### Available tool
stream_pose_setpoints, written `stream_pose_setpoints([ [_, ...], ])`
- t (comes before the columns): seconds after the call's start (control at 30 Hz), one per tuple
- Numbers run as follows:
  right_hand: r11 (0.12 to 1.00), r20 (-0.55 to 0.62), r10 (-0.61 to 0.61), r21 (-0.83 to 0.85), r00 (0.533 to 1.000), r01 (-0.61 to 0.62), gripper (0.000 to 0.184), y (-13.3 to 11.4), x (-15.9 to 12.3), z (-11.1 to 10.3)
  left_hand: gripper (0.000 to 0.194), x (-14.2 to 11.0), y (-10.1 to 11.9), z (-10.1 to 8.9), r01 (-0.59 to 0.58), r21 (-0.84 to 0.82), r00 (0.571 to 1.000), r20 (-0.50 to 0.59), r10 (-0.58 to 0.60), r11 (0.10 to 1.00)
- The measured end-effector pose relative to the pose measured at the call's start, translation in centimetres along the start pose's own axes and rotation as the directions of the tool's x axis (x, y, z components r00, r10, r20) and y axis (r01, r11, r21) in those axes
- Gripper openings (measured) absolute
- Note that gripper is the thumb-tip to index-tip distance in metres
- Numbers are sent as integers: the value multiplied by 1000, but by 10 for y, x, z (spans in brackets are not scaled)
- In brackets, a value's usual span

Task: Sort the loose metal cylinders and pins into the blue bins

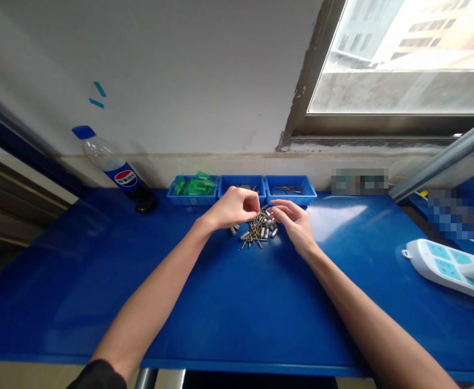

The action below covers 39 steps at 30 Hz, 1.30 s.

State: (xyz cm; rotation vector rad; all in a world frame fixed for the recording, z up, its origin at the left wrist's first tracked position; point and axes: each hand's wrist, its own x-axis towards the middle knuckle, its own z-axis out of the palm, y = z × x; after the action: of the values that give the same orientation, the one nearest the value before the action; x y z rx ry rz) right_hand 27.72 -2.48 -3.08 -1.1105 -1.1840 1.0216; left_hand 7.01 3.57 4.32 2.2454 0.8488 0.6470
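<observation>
A loose pile of small metal pieces (pixel 256 231), thin silver and brass-coloured pins with short silver blocks among them, lies on the blue table (pixel 237 308). My left hand (pixel 236 208) is over the pile's left side, its thumb and forefinger closed in a pinch; whatever is between the tips is too small to make out. At the pile's right edge is my right hand (pixel 297 222), fingers stretched forward and a little apart from the thumb. Just behind the hands stands a blue middle bin (pixel 243 179) with grey pieces inside, partly hidden by my left hand.
The left blue bin (pixel 192 200) holds green plastic pieces (pixel 198 185); the right blue bin (pixel 307 193) holds thin dark rods (pixel 288 189). A cola bottle (pixel 113 167) stands at the back left. On the right lies a white power strip (pixel 425 265), near a metal post (pixel 443 156).
</observation>
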Motion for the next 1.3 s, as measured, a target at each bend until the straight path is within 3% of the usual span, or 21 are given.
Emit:
stream_pose_setpoints([
  [0.13,996,80,65,62,995,-71,31,0,-1,3,14,0,0,1,5,-45,1000,-18,-5,999],
  [0.4,982,132,139,110,981,-154,32,7,0,0,10,0,-1,3,33,-42,999,-27,-34,999],
  [0.5,984,105,121,121,987,-133,32,9,1,-1,7,0,-3,3,36,-29,999,-13,-37,999],
  [0.7,984,-112,10,180,994,11,42,9,6,-5,5,-1,-14,7,125,220,991,15,-132,967],
  [0.83,978,-82,-16,205,996,32,62,7,7,-9,9,-1,-11,17,167,362,977,67,-205,917],
  [1.0,989,-94,7,151,996,7,55,7,6,-9,13,-1,-4,27,181,475,968,66,-240,861],
  [1.13,992,-105,19,122,994,-6,46,6,6,-8,20,-2,-5,26,176,448,973,56,-224,877],
  [1.3,995,-86,8,98,996,0,40,8,5,-7,23,-1,-10,18,141,281,987,34,-156,949],
])
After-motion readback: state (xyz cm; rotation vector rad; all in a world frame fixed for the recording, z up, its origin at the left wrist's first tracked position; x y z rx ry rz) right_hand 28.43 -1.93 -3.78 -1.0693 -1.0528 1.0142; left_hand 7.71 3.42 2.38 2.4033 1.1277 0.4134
